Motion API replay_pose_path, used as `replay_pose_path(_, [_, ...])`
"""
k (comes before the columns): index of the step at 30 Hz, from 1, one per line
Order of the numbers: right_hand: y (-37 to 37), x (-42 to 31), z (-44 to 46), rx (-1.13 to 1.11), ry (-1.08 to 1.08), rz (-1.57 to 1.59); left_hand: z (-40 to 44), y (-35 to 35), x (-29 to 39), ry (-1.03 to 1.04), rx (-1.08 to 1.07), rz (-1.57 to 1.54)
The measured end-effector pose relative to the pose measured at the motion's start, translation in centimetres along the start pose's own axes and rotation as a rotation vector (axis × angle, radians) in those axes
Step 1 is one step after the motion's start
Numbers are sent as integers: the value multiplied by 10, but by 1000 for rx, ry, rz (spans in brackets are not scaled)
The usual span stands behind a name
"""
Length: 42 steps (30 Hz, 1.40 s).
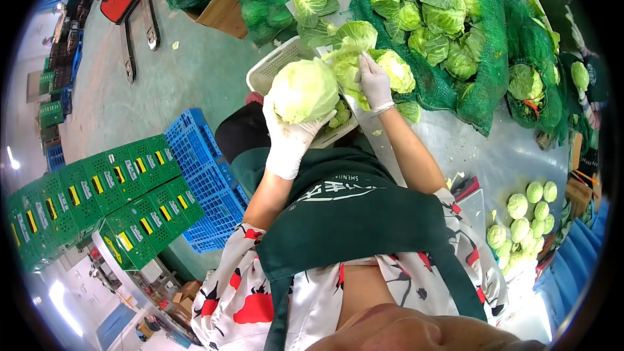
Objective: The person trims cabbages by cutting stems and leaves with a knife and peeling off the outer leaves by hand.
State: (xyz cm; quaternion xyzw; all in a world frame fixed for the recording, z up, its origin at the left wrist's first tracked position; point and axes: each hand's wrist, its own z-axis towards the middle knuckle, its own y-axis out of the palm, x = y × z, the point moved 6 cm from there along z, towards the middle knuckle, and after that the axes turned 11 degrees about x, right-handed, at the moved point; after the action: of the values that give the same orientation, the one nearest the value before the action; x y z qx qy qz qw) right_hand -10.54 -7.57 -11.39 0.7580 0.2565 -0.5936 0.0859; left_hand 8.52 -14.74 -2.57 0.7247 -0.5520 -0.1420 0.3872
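Note:
My left hand (286,144), in a white glove, supports a pale, trimmed cabbage (304,91) from below. My right hand (375,82), also gloved, pinches a loose green cabbage leaf (356,38) just right of that cabbage. Another cabbage (396,70) lies on the metal table close behind my right fingers. Under the held cabbage stands a white plastic basket (265,68) with leaf pieces inside, partly hidden by my hand. More outer leaves (313,10) hang at the table's corner.
An opened green mesh sack (487,58) full of cabbages lies on the metal table (448,140). Several trimmed cabbages (520,227) are piled at the right. Blue crates (201,182) and green crates (84,188) stack at the left. A red pallet jack (122,3) stands on the floor.

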Motion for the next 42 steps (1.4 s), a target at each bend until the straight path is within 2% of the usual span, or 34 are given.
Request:
replay_pose_path(1, [-1,3,1,-8,35,-37,0,1,0,2,21,-10])
replay_pose_path(4, [3,-44,-36,-112,-197,-75,3,-3,4,55,63,-31])
replay_pose_path(7, [0,-115,-86,-145,-523,-287,16,-14,9,176,42,-21])
replay_pose_path(8, [4,-121,-94,-28,-810,-245,16,-15,9,205,35,-16])
replay_pose_path(10, [15,-128,-104,-89,-928,-363,15,-15,10,235,49,-6])
replay_pose_path(13, [18,-117,-105,-114,-979,-452,20,-19,16,242,110,-15])
replay_pose_path(16, [13,-125,-107,-128,-1038,-426,12,-18,18,244,180,37])
replay_pose_path(19, [2,-117,-89,-200,-697,-47,12,-22,20,165,127,-27])
replay_pose_path(21, [-8,-106,-67,-161,-356,71,8,-20,21,119,131,-134])
replay_pose_path(23, [-14,-100,-50,-137,-41,269,13,-49,17,11,23,-156])
replay_pose_path(26, [-1,-71,-29,-296,66,100,10,-50,15,-129,-100,-104])
replay_pose_path(27, [4,-68,-34,-346,15,-31,9,-47,15,-151,-180,-112])
replay_pose_path(28, [11,-64,-39,-374,36,22,7,-45,15,-174,-257,-121])
replay_pose_path(30, [23,-61,-50,-425,83,126,5,-43,18,-175,-250,-82])
replay_pose_path(31, [28,-63,-55,-477,172,271,4,-39,19,-178,-249,-63])
replay_pose_path(34, [39,-78,-65,-676,229,319,9,-42,21,-117,-128,-40])
replay_pose_path(36, [45,-89,-61,-559,159,408,15,-58,25,-10,-13,-43])
replay_pose_path(39, [39,-97,-45,-324,113,506,26,-74,21,-9,39,-78])
replay_pose_path(42, [7,-119,-24,-179,110,526,27,-81,15,-140,-195,-28])
